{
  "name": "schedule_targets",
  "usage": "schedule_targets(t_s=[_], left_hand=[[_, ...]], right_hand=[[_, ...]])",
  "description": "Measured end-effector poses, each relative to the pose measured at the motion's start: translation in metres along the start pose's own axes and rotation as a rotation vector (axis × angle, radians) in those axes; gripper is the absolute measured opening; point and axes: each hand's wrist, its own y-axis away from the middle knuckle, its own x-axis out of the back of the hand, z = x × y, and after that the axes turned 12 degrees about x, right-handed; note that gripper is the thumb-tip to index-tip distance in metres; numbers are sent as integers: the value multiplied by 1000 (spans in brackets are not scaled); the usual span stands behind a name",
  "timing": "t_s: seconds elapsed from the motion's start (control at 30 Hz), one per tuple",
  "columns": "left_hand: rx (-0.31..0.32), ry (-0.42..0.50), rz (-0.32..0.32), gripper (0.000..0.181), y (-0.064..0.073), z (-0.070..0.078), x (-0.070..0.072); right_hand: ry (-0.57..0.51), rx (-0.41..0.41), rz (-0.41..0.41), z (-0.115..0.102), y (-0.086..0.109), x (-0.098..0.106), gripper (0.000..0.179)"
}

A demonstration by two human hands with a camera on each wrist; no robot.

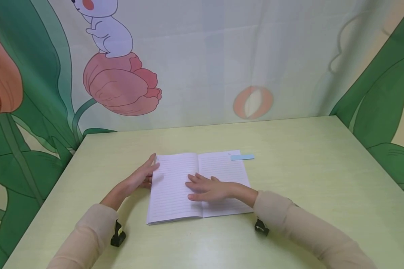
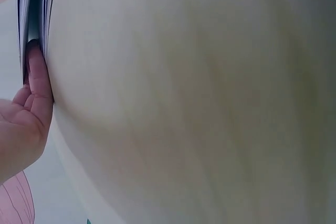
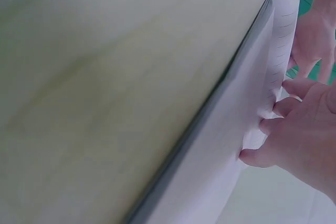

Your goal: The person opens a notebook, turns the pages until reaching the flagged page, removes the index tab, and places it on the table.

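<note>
A lined notebook (image 1: 175,203) lies spread flat on the table, both ruled pages showing. At its left edge my left hand (image 1: 139,179) holds a stack of pages, its thumb over the top page. In the left wrist view a finger of the left hand (image 2: 31,114) reaches into a gap between two page stacks (image 2: 48,19). My right hand (image 1: 208,188) rests across the spine with its fingers spread on the left page. From the right wrist view, the right hand's fingertips (image 3: 254,157) press on the paper close to the fold.
A pale blue paper strip (image 1: 243,157) sticks out past the notebook's upper right corner. The light green tabletop (image 1: 296,160) ends at the back against a printed curtain (image 1: 188,74). Dark straps with small black devices (image 1: 118,237) hang under both sleeves.
</note>
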Motion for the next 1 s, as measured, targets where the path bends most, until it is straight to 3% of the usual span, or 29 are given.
schedule_targets(t_s=[0.1,0.2,0.3,0.4,0.7,1.0], left_hand=[[-54,-75,25,80,1,-1,-2],[-98,-149,63,77,1,-2,-3],[-127,-191,79,72,1,-2,-3],[-128,-212,90,71,0,-2,-3],[-126,-234,90,72,2,3,-2],[-105,-218,97,71,0,0,-1]], right_hand=[[27,6,-15,0,0,2,65],[52,44,3,3,2,5,63],[84,92,62,10,7,9,59],[113,90,135,21,15,14,54],[138,25,291,48,39,30,47],[47,-97,471,77,57,48,41]])
